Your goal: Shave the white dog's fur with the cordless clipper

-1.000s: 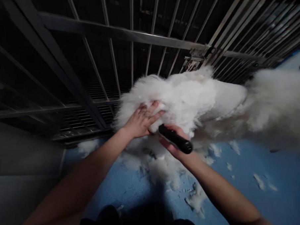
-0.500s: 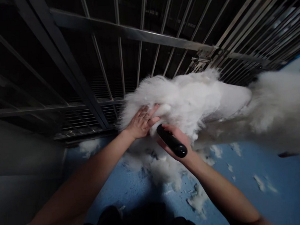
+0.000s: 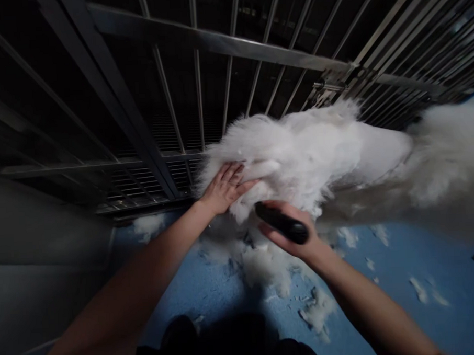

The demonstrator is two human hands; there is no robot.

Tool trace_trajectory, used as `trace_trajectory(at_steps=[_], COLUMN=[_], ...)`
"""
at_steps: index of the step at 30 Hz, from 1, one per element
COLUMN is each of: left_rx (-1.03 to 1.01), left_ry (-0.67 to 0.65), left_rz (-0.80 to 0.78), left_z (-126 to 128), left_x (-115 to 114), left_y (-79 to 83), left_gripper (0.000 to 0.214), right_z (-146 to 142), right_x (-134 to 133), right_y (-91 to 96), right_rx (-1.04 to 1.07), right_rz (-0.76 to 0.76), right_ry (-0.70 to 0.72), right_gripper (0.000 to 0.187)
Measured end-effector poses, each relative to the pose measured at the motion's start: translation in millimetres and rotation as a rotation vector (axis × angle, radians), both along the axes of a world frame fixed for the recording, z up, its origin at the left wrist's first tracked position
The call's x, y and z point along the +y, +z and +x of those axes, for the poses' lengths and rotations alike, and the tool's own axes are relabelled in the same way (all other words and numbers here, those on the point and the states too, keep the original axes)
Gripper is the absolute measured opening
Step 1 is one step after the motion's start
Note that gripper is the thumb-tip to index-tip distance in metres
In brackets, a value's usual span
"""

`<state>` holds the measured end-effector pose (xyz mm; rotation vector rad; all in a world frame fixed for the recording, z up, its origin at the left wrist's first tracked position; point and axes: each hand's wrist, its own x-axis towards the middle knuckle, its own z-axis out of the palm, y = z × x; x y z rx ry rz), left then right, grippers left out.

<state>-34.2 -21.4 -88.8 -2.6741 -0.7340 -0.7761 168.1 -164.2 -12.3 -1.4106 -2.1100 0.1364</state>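
Note:
A white fluffy dog stands along the barred cage front. A patch of its body looks shaved smooth, while long fur covers the near part. My left hand lies on the fur at the left end, fingers stretched out and thumb apart. My right hand is wrapped around a black hair clipper, close to the fur just right of my left hand. The clipper's cutting end is hidden, so I cannot tell whether it touches the coat.
A metal cage with vertical bars and a latch rises behind the dog. Clumps of cut white fur are scattered over the blue floor. A grey wall panel stands at the left.
My right hand has tilted the clipper flatter and moved slightly away from my left hand. My left fingers lie closer together on the fur. The whole view has shifted a little.

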Motion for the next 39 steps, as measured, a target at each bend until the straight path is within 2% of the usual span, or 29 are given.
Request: trace_trajectory(at_steps=[2,4,9,11,14,16,19,22,24,25,27,28,30,31,33,34,36,39], left_rx=[0.048,0.064,0.068,0.059,0.06,0.062,0.116,0.206,0.194,0.178,0.154,0.103,-0.051,-0.122,-0.18,-0.17,-0.111,-0.091], left_ry=[0.037,0.068,0.109,0.119,0.106,0.099,0.123,0.114,0.079,0.059,0.045,0.061,0.113,0.114,0.079,0.084,0.118,0.137], left_rz=[-0.034,-0.082,-0.201,-0.205,-0.191,-0.194,-0.274,-0.413,-0.463,-0.475,-0.49,-0.473,-0.407,-0.373,-0.342,-0.346,-0.351,-0.316], left_z=[-0.1,1.3,4.9,5.1,5.3,6.4,7.8,3.1,-3.2,-5.7,-5.1,-0.5,18.3,31.7,61.9,76.4,98.4,108.7], left_x=[-0.4,-0.9,-2.7,-3.5,-3.9,-3.5,-4.7,-11.9,-21.3,-27.1,-39.5,-45.4,-53.8,-55.7,-54.0,-50.7,-41.2,-27.5], left_y=[2.8,5.3,8.6,10.2,13.8,17.0,26.9,51.9,79.3,95.2,127.0,140.8,159.1,162.6,158.0,151.3,134.1,114.5], left_gripper=[0.061,0.059,0.057,0.056,0.057,0.059,0.057,0.063,0.076,0.08,0.074,0.059,0.033,0.03,0.041,0.056,0.09,0.098], right_z=[10.7,16.5,5.4,1.8,8.6,16.7,20.0,12.4,10.1,12.1,23.2,31.5,48.2,54.4,59.1,57.6,49.8,38.7], right_x=[-4.1,-0.9,10.2,5.3,-7.5,-10.7,-4.4,-0.6,-7.4,-13.5,-27.0,-32.2,-35.7,-33.7,-24.9,-20.1,-14.3,-20.0], right_y=[15.0,17.8,-21.4,-29.2,-18.2,-7.7,-13.0,-40.6,-52.6,-52.9,-41.0,-30.7,-9.3,-1.8,0.8,-4.5,-23.8,-50.2], right_rx=[0.043,0.016,-0.155,-0.207,-0.175,-0.107,-0.091,-0.199,-0.279,-0.295,-0.26,-0.215,-0.107,-0.068,-0.05,-0.068,-0.124,-0.196], right_rz=[0.156,0.229,0.138,0.121,0.165,0.237,0.253,0.153,0.067,0.038,0.058,0.099,0.203,0.227,0.218,0.2,0.172,0.153], right_ry=[-0.094,-0.12,0.028,0.063,0.069,0.006,-0.03,0.079,0.163,0.201,0.227,0.208,0.11,0.073,0.065,0.086,0.144,0.207], right_gripper=[0.035,0.035,0.03,0.027,0.028,0.033,0.035,0.031,0.032,0.033,0.033,0.032,0.035,0.036,0.035,0.033,0.026,0.02])
